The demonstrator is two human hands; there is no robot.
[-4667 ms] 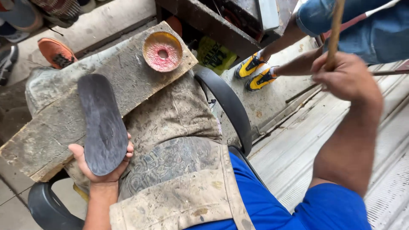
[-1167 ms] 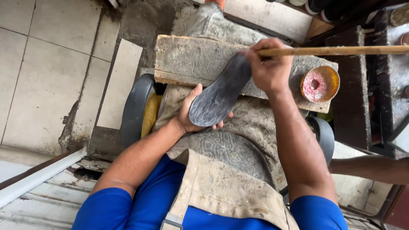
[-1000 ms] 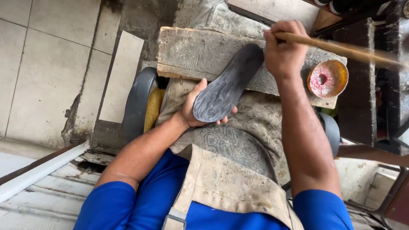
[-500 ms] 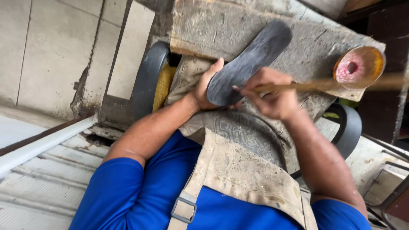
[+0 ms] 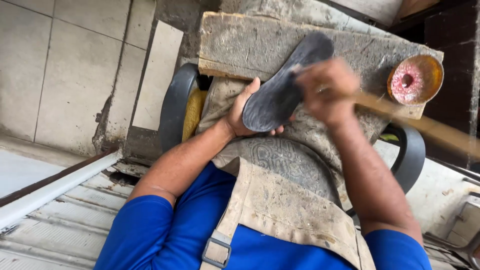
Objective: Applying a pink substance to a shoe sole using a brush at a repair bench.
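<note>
My left hand (image 5: 243,111) cups a dark grey shoe sole (image 5: 285,85) from below, its toe end lying over a worn wooden board (image 5: 240,47) across my lap. Blurred with motion, my right hand (image 5: 326,92) grips a long wooden stick (image 5: 425,127) whose near end touches the upper side of the sole. The stick runs off to the right. A small round pot (image 5: 416,79) with pink paste sits on the right end of the board.
A stained apron (image 5: 285,200) covers my lap over blue clothing. Black chair armrests (image 5: 175,107) flank the board. Tiled floor (image 5: 60,65) lies to the left, a metal rail (image 5: 50,190) at lower left, dark furniture at upper right.
My right hand has brought the stick from the pot side down onto the sole and moves it quickly across. The left hand keeps holding the sole in the same spot.
</note>
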